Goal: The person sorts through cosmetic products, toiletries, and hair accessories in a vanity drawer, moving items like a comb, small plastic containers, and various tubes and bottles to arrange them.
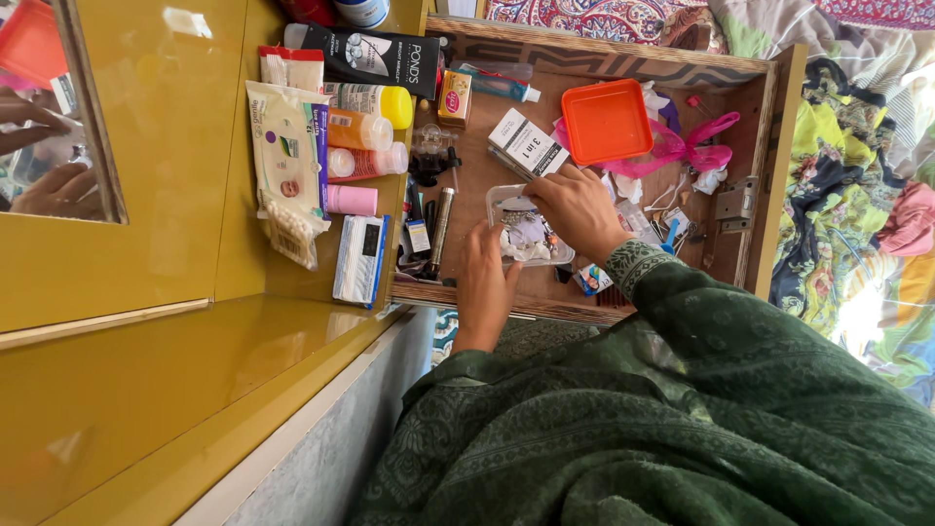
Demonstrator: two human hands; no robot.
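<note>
Both hands meet over a small clear plastic box (531, 234) that lies in an open wooden drawer (769, 166), a little above the middle of the view. The left hand (484, 282) reaches in from six o'clock and its fingers rest on the box's near edge, loosely curled and not clenched. The right hand (581, 209) comes from four o'clock, out of a dark green patterned sleeve (682, 321), and lies over the box's three o'clock side with fingers bent down onto it; whether it grips the box or something inside it I cannot tell. The box holds small white and metallic bits, too jumbled to name.

At twelve o'clock from the box lies a white carton with dark lettering (527, 144), and just beyond it at one o'clock an orange square lid (607, 121). A pink ribbon-like piece (682, 151) sits at two o'clock, near the drawer's metal latch (737, 203). At nine o'clock a dark slim tube (440, 229) lies near the drawer's edge.

Further out at ten o'clock, on the yellow bench (175, 370), stand a wipes packet (287, 146), an orange bottle (358, 130), a pink bottle (365, 162) and a black tube (375, 56). A mirror (49, 107) at nine o'clock reflects the hands. Patterned bedding (857, 195) spreads at three o'clock
</note>
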